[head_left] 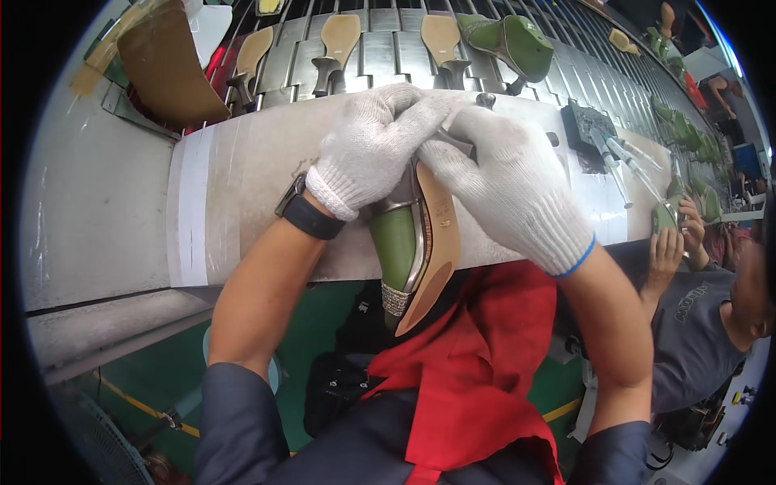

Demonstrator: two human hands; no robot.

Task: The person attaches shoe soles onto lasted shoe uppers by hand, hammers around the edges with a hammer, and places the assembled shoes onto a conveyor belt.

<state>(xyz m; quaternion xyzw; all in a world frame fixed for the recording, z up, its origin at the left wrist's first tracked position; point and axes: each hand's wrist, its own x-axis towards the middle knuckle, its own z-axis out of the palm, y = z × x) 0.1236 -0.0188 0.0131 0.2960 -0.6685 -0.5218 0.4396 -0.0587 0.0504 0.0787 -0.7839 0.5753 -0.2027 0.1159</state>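
Observation:
A green high-heeled shoe (pixel 394 244) with a tan sole and a glittery band hangs toe-down over the near edge of the pale bench (pixel 250 174). My left hand (pixel 364 149), in a white knit glove, is closed around its heel end from the left. Similarly gloved, my right hand (pixel 513 182) closes on the same end from the right, thumb against the sole's upper part. Where the two hands meet, my fingers hide most of the heel. A small dark knob-like piece (pixel 485 100) shows just beyond my right fingers.
Across the bench, a metal slatted conveyor (pixel 388 61) carries tan soles with heels (pixel 340 36) and another green shoe (pixel 517 47). Syringes (pixel 622 166) lie by a dark block (pixel 584 133) at right. Farther right, a co-worker's hands (pixel 671 250) hold a green shoe. Brown board (pixel 166 69) leans at left.

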